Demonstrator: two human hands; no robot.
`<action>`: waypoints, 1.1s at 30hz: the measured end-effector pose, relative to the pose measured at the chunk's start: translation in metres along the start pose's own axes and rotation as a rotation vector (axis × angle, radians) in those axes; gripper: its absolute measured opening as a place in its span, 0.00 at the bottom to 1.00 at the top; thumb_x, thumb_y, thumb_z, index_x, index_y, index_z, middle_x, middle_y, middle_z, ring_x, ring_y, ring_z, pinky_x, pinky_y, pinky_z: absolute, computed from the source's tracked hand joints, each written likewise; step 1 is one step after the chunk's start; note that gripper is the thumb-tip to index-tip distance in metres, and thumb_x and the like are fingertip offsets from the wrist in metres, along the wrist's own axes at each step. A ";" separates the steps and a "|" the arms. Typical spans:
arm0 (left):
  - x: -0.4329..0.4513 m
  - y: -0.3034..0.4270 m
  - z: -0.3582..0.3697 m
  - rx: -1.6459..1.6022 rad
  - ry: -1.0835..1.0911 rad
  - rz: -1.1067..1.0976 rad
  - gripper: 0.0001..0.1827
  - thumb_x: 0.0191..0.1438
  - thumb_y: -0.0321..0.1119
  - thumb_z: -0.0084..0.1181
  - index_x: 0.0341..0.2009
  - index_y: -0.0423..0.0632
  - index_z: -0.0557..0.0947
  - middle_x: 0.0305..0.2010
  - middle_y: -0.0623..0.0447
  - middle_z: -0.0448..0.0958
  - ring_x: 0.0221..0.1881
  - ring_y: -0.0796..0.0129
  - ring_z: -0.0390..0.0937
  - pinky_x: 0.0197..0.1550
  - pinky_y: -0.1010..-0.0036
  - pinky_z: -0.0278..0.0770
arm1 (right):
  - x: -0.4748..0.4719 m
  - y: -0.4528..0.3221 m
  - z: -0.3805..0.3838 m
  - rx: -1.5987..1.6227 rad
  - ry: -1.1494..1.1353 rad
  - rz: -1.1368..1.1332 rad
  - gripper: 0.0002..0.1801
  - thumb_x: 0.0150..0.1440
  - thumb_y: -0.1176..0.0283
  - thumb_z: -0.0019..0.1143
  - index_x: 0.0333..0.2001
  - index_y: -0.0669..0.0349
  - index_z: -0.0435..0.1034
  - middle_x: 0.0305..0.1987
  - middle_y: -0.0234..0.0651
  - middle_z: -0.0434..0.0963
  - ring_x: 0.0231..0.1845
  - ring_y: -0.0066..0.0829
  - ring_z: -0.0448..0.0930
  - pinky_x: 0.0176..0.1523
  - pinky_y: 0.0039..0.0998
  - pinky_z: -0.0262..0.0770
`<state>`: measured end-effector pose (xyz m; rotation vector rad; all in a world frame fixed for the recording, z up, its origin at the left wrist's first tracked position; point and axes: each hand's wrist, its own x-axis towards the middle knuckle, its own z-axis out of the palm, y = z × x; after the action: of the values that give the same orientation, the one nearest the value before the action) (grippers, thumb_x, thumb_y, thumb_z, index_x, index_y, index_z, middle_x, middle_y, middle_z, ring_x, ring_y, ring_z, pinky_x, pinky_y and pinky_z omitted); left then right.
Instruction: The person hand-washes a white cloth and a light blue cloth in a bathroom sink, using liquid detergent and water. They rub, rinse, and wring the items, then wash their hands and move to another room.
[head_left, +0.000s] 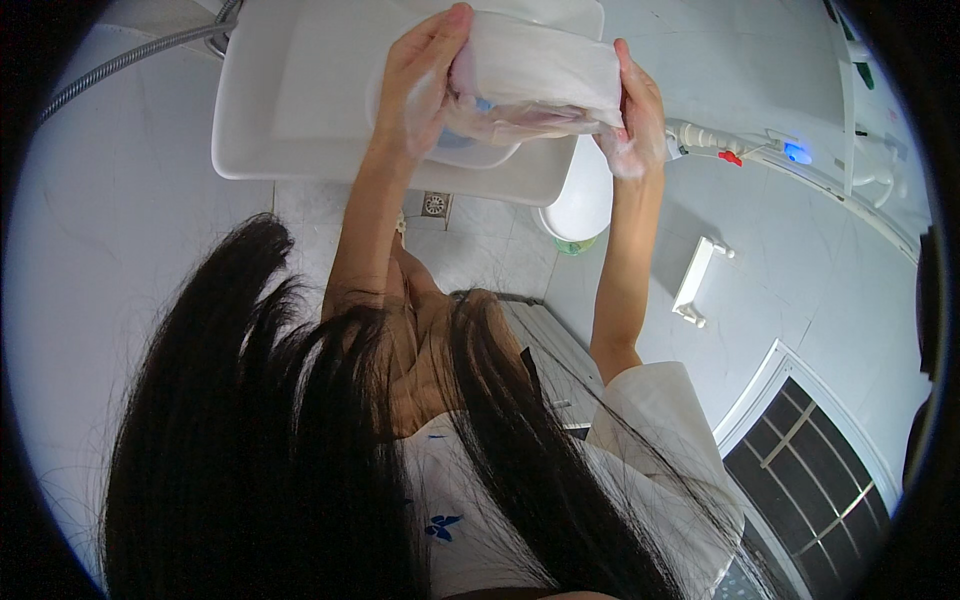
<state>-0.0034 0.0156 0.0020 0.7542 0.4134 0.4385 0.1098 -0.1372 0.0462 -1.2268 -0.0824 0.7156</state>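
Observation:
A wet white cloth (540, 64) is stretched between my two hands, its lower edge bunched and hanging in folds. My left hand (424, 86) grips its left end, thumb on top, with suds on the palm side. At the other end, my right hand (637, 112) is closed on the cloth, with lather at the wrist. Below the cloth is a basin (487, 155), partly hidden, with something blue in it. The basin sits in a white sink (300, 154).
A metal shower hose (135, 56) curves in at the upper left. White pipes with a red valve handle (729, 158) run along the right wall. Under the sink's right corner stands a white bucket (581, 210). A floor drain (435, 204) and a white wall holder (694, 277) are also visible.

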 end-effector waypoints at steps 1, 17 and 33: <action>0.001 0.002 0.002 -0.003 -0.001 -0.019 0.17 0.57 0.43 0.47 0.39 0.41 0.76 0.32 0.57 0.74 0.30 0.78 0.72 0.33 0.80 0.73 | -0.001 -0.001 0.004 0.019 0.019 0.003 0.15 0.59 0.65 0.43 0.30 0.68 0.68 0.19 0.29 0.70 0.07 0.11 0.58 0.06 0.16 0.47; -0.003 -0.036 0.028 0.206 0.075 0.038 0.20 0.57 0.50 0.41 0.29 0.45 0.74 0.22 0.59 0.69 0.23 0.80 0.66 0.23 0.81 0.65 | 0.008 0.038 0.066 -1.104 0.215 -0.815 0.21 0.56 0.65 0.45 0.14 0.64 0.65 0.10 0.33 0.61 0.13 0.22 0.60 0.17 0.25 0.55; 0.017 0.016 0.035 -0.206 0.174 -0.042 0.20 0.58 0.46 0.41 0.17 0.53 0.69 0.12 0.63 0.59 0.13 0.81 0.56 0.14 0.82 0.52 | -0.027 0.051 0.073 -0.611 0.138 -0.307 0.21 0.57 0.62 0.46 0.14 0.61 0.63 0.08 0.27 0.62 0.09 0.19 0.61 0.15 0.22 0.54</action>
<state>0.0251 0.0149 0.0329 0.5080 0.5373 0.5012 0.0347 -0.0835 0.0363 -1.7937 -0.3885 0.3376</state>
